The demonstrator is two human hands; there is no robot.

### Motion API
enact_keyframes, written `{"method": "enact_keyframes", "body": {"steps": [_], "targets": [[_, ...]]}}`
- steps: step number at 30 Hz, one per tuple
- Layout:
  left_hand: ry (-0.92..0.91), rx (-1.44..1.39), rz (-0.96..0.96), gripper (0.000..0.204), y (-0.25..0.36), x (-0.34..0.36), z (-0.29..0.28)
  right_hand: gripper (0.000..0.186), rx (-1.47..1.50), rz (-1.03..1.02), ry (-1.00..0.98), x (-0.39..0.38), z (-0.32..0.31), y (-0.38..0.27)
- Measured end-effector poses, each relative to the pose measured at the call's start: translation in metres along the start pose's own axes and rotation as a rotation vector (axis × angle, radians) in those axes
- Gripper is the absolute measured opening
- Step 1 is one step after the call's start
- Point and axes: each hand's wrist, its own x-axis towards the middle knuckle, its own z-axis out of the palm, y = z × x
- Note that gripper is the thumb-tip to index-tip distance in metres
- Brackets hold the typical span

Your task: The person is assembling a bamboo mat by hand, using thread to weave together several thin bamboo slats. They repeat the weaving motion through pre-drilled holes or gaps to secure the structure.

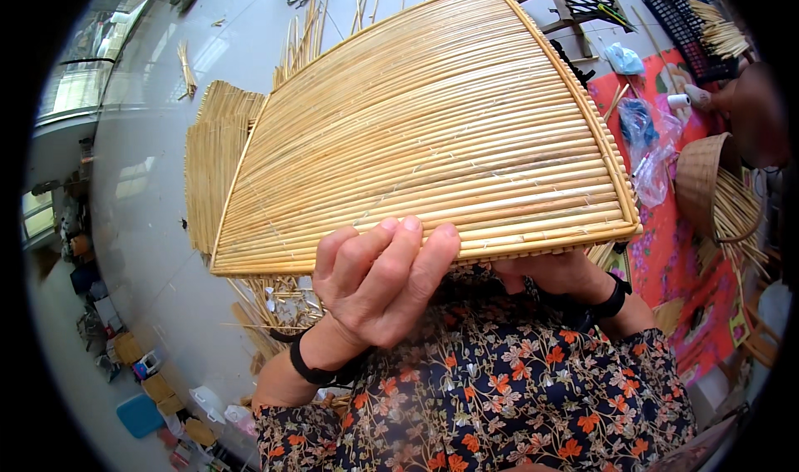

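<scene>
A wide panel of straw-coloured reeds (424,131), laid side by side and stitched together with thin thread, is held tilted up in front of me. Bound reed strips frame its borders. My left hand (387,276) grips the near edge, its fingers bent over the top face. Under the near edge, farther right, my right hand (553,272) holds the panel from below; most of its fingers are hidden behind it. Both wrists wear dark bands.
Another reed mat (215,164) lies on the pale floor at left, beside loose reeds. At right, a red patterned cloth (666,280) bears plastic bags (649,147) and a woven basket (703,181) of reeds. A dark crate (678,22) stands at far right, near another person's foot (697,97).
</scene>
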Motion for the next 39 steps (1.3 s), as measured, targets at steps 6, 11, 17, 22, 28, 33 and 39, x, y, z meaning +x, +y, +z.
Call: {"method": "enact_keyframes", "body": {"steps": [6, 11, 17, 22, 28, 33, 39], "targets": [[-0.009, -0.006, 0.011, 0.029, 0.001, 0.0, 0.0, 0.014, -0.131, -0.283, 0.051, 0.008, -0.004, 0.022], [0.0, -0.001, 0.017, 0.03, 0.0, -0.001, 0.0, 0.019, -0.19, -0.38, 0.062, 0.012, -0.003, 0.023], [-0.009, -0.014, 0.003, 0.031, 0.001, 0.0, -0.001, 0.021, -0.11, -0.367, 0.013, 0.014, -0.004, 0.023], [-0.01, -0.016, 0.007, 0.033, 0.0, 0.001, 0.0, 0.02, -0.23, -0.552, 0.008, 0.018, -0.006, 0.032], [-0.032, -0.036, 0.02, 0.033, 0.0, 0.001, 0.0, 0.017, 0.042, -0.072, 0.003, 0.009, 0.004, 0.003], [0.014, 0.005, 0.036, 0.036, 0.002, -0.003, 0.007, 0.014, 0.067, -0.034, -0.054, 0.002, -0.003, -0.01], [0.028, 0.004, 0.039, 0.037, 0.005, -0.002, 0.014, 0.065, 0.543, -0.131, -0.111, -0.002, 0.005, -0.001]]}}
